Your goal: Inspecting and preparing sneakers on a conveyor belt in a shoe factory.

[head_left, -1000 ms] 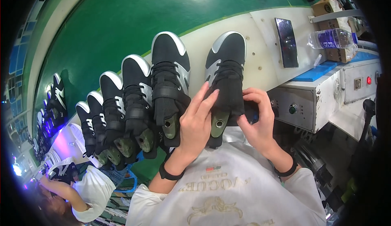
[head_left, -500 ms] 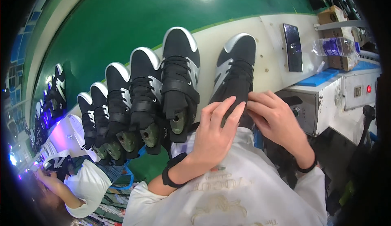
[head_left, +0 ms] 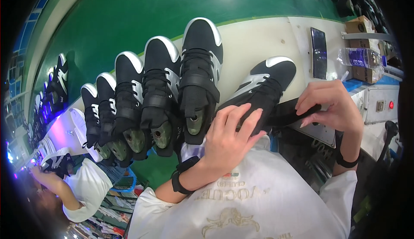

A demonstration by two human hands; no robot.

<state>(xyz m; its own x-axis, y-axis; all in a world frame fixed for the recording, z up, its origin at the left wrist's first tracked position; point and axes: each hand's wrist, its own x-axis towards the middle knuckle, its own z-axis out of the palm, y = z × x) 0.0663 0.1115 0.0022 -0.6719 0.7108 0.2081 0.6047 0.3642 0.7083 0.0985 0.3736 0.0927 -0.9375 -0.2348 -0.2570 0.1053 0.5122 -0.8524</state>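
A black sneaker (head_left: 276,77) with a silver-white toe stands on the pale bench in front of me, its toe angled to the far right. My left hand (head_left: 230,135) grips its ankle part from above, the fingers bent over the collar and the thumb apart from them. On the other side, my right hand (head_left: 330,107) pinches the end of the sneaker's black strap (head_left: 286,115) between thumb and fingers. The strap is stretched out sideways, away from the shoe. The heel is hidden behind my left hand.
Left of my hands, several matching sneakers (head_left: 200,62) stand in a row with dark green shoe lasts (head_left: 194,124) inside. A phone (head_left: 319,53) and a plastic bottle (head_left: 361,58) lie on the right of the bench (head_left: 241,32). A co-worker (head_left: 88,185) handles a shoe at lower left.
My right hand has moved right, drawing the strap out from the sneaker. The sneaker's toe has swung to the right and nearer. My left hand stays on its ankle part.
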